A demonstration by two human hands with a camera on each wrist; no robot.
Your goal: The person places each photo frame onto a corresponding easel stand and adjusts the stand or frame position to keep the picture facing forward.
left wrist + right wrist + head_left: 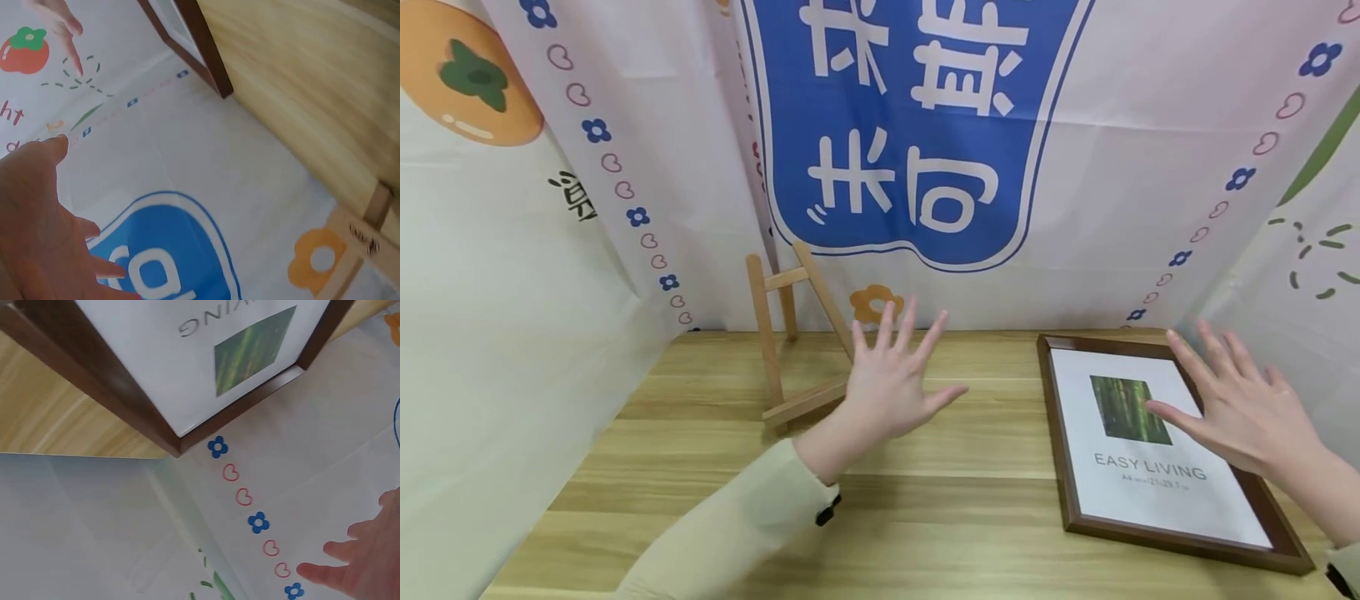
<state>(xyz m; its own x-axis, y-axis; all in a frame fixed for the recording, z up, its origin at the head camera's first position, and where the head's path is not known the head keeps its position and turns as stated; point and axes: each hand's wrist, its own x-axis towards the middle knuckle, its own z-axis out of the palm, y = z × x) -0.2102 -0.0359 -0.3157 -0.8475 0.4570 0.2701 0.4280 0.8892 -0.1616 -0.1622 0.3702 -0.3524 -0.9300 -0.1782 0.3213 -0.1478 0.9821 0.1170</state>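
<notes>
My left hand (pixel 891 379) hovers over the table with its fingers spread, holding nothing. Just to its left stands a small wooden easel (pixel 766 333), its lower right part hidden behind that hand. My right hand (pixel 1247 404) is spread above the right side of a brown picture frame (pixel 1056 433) and holds nothing. The frame lies flat, with a white sheet bearing a green forest picture (pixel 1123 404) and the words EASY LIVING. In the left wrist view the easel (pixel 356 240) shows a dark printed mark. The right wrist view shows a corner of the picture frame (pixel 125 394).
The wood-grain table (pixel 955 517) ends at the back against a white printed cloth (pixel 1112 208) with a blue sign and flowers. More cloth hangs at the left (pixel 512 317) and right sides.
</notes>
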